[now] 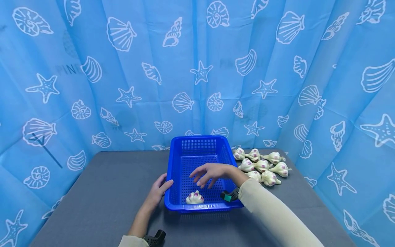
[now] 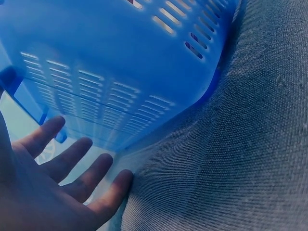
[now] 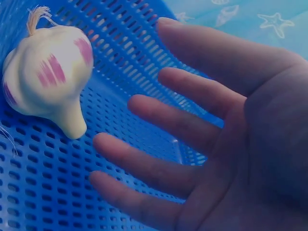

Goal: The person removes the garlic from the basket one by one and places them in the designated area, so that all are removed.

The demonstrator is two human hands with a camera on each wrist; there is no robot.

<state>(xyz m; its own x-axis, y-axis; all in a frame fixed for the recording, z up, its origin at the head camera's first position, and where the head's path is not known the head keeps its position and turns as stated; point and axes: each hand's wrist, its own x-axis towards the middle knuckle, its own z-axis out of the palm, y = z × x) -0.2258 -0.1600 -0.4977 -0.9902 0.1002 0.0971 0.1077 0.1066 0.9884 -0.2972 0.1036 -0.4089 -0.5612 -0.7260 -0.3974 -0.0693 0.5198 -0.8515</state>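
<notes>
One garlic bulb (image 1: 194,198) with purple streaks lies in the near left part of a blue plastic basket (image 1: 203,207). Above the basket floor hovers my right hand (image 1: 211,173), its fingers spread and holding nothing. The right wrist view shows the garlic bulb (image 3: 48,74) a little beyond those fingertips (image 3: 103,142). At the basket's left side, my left hand (image 1: 159,190) touches the rim with its thumb. In the left wrist view the other fingers (image 2: 72,154) are spread below the rim, beside the slotted wall.
Several garlic bulbs (image 1: 262,165) lie grouped on the grey tabletop (image 1: 129,181), just right of the basket. A blue curtain (image 1: 197,85) with shell and starfish prints hangs behind the table and along its sides.
</notes>
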